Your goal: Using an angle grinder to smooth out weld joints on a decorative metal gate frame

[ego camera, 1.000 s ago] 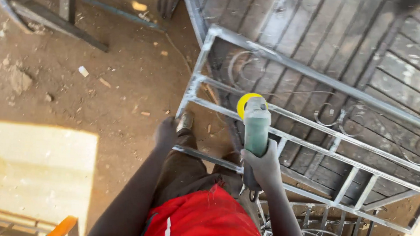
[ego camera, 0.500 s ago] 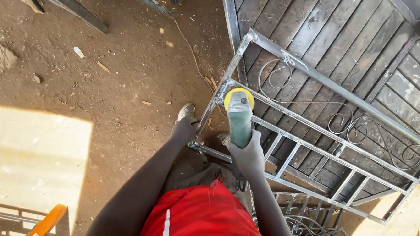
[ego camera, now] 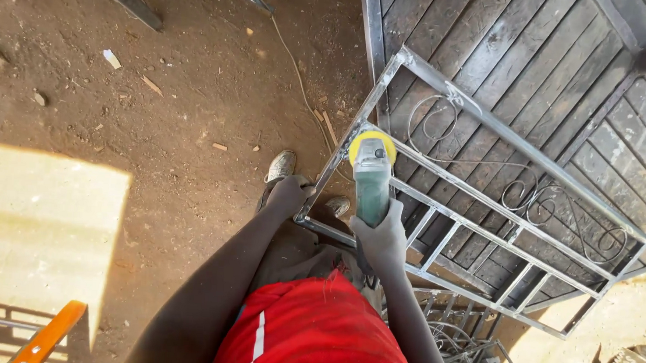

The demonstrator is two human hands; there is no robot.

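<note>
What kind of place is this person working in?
Probably an outdoor metalwork yard. The right hand holds a green angle grinder with a yellow disc over a grey steel frame with curly scrollwork, which the left hand steadies, on a brown dirt floor.

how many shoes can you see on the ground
2: one grey shoe on the dirt just left of the metal frame, above the left hand; the other peeks out beneath the frame's corner, mostly hidden.
</note>
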